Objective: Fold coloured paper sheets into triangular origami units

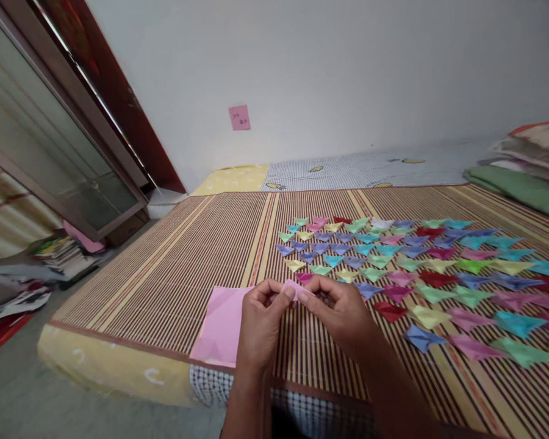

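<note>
A small folded pink paper [294, 289] is pinched between both hands, above the striped mat [165, 262]. My left hand [263, 323] grips its left side with thumb and fingers. On the right side, my right hand [338, 311] holds it the same way. A stack of pink square sheets [223, 323] lies on the mat just left of my left hand, partly covered by it. Several rows of folded paper pieces [388, 311] in many colours spread over the mat ahead and to the right.
Folded cloths [526, 183] are piled at the far right. A pink note [240, 117] is stuck on the wall [348, 73]. At the left, books and papers [64, 256] lie near a glass-panelled door [73, 140]. The mat's near edge runs close to my forearms.
</note>
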The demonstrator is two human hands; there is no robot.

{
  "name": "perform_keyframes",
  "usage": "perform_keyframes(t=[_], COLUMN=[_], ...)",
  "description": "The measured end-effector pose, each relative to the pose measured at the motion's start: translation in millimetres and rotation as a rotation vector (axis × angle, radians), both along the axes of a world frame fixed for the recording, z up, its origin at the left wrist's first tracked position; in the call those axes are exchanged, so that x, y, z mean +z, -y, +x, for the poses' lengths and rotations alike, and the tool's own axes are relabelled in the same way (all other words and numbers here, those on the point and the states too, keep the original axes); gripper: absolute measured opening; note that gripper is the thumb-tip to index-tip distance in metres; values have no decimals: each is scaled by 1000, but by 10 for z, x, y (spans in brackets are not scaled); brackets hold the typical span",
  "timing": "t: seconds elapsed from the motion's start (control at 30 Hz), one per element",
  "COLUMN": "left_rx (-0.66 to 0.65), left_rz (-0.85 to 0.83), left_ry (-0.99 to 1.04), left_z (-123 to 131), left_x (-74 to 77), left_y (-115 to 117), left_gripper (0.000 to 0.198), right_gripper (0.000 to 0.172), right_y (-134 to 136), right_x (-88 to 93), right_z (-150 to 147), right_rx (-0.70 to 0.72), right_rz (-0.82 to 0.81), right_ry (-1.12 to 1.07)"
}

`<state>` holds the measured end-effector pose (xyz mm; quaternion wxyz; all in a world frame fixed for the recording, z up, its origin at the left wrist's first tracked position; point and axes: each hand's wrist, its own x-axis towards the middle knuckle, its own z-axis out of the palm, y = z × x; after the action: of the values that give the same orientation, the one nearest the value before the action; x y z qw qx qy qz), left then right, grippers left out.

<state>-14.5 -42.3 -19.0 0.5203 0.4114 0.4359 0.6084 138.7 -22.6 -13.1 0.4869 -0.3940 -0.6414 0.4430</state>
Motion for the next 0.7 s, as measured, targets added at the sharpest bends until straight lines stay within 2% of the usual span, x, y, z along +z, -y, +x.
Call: perform_keyframes(t=[0.13, 0.23, 0.33, 0.47, 0.6, 0.7], left_rx=[-83, -75, -55, -32, -72, -89], left_rz=[-30, -9, 17, 45, 21, 23], left_ry=[-51, -57, -62, -110, -122, -125], left_z=[-15, -23, -14, 12, 29, 35], left_x=[65, 86, 106, 144, 164, 172], left_y=[19, 32, 43, 55, 58, 55], left_gripper=[21, 22, 25, 20, 17, 17], right_gripper=[29, 28, 27, 26, 24, 16], right_y=[28, 29, 25, 21, 20, 30], right_x=[60, 102, 117, 113, 119, 139], right_z=[48, 104, 161, 235, 253, 198], right_rx=[62, 145, 169, 94, 5, -47], right_rz=[17, 25, 33, 54, 125, 208], right_ry=[79, 125, 118, 123, 139, 107])
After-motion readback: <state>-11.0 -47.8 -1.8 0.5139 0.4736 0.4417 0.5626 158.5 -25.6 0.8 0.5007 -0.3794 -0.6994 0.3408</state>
